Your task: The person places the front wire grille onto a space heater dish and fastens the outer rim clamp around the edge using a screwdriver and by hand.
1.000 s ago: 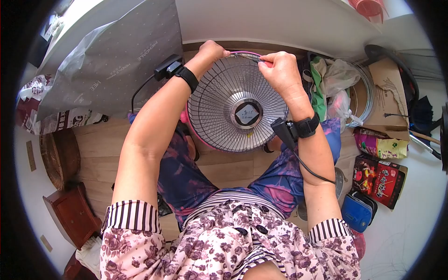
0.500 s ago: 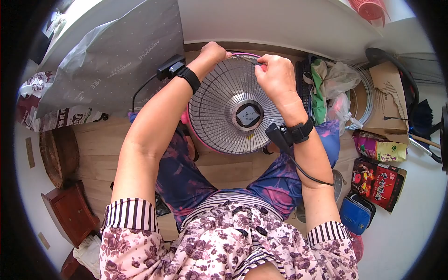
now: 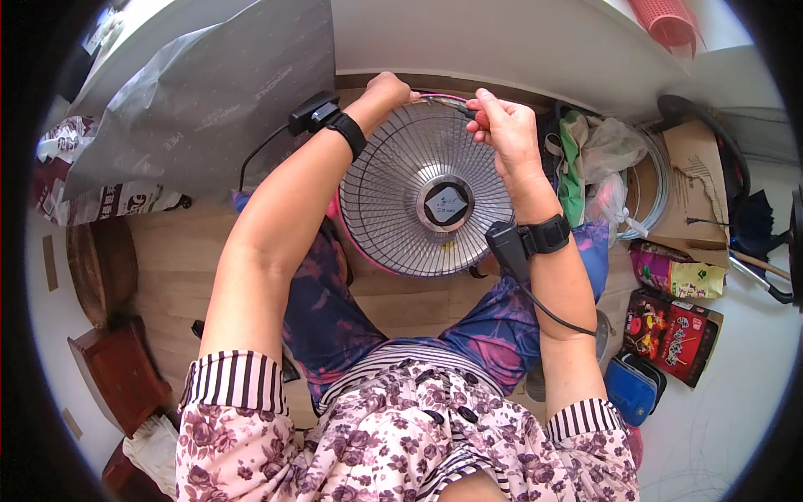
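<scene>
A round, dish-shaped electric heater (image 3: 393, 192) with a wire guard, a pink rim and a dark badge at its centre stands between my knees. My left hand (image 3: 389, 90) is closed over the far edge of its rim; the fingertips are partly hidden. In my closed right hand (image 3: 508, 130) is a screwdriver (image 3: 483, 119) with a red and dark handle. Its thin shaft points left along the top rim, near my left fingertips. Whether the tip touches a screw is too small to tell.
Grey plastic sheeting (image 3: 217, 109) hangs at the left. Plastic bags (image 3: 615, 151), a wire coil (image 3: 661, 184) and a torn cardboard box (image 3: 694, 184) lie to the right. Nearer are a red box (image 3: 673, 335) and a blue case (image 3: 631, 389). A wooden stool (image 3: 121, 372) is at lower left.
My right hand has turned over, palm side more in view, and shifted slightly right, showing the screwdriver's red handle. My left hand stays at the rim.
</scene>
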A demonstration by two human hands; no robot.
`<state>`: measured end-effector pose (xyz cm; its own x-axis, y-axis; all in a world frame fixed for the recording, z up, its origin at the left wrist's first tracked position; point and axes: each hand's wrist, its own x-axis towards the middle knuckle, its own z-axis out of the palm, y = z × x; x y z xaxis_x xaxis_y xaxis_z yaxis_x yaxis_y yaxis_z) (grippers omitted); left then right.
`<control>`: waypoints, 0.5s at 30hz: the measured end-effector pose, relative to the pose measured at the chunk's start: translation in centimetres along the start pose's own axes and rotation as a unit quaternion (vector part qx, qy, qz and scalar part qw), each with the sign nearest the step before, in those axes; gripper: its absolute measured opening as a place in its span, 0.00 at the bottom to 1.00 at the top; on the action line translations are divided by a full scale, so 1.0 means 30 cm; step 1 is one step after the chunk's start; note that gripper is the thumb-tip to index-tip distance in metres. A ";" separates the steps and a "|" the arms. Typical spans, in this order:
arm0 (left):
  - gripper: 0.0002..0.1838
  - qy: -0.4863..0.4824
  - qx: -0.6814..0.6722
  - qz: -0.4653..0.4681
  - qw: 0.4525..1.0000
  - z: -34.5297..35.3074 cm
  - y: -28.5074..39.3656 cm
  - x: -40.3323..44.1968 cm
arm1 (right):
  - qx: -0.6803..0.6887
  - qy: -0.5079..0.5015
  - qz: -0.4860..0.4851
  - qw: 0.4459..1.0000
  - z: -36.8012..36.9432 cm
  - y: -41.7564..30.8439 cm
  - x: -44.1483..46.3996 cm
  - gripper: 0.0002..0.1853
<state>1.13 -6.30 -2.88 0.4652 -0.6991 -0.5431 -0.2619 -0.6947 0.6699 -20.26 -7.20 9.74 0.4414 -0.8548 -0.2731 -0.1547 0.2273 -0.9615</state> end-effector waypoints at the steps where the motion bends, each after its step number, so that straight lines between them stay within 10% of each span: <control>1: 0.27 -0.001 -0.001 0.007 1.000 0.001 -0.003 0.001 | -0.063 0.017 -0.020 0.998 0.000 0.009 0.008 0.14; 7: 0.28 0.003 0.041 -0.003 0.999 -0.003 0.016 -0.030 | -0.469 0.089 -0.212 0.853 0.031 0.009 0.011 0.18; 11: 0.29 -0.006 0.038 -0.019 0.999 -0.004 0.020 -0.034 | -0.550 0.042 -0.103 0.828 0.040 -0.060 -0.011 0.15; 15: 0.29 0.009 0.079 -0.016 0.997 -0.013 0.050 -0.075 | -0.594 0.036 -0.254 0.763 0.033 -0.016 0.002 0.15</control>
<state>0.01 -5.71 -0.45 0.4906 -0.6743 -0.5519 -0.3765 -0.7352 0.5637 -19.27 -6.90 10.14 0.6675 -0.7253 0.1684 -0.6906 -0.6877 -0.2241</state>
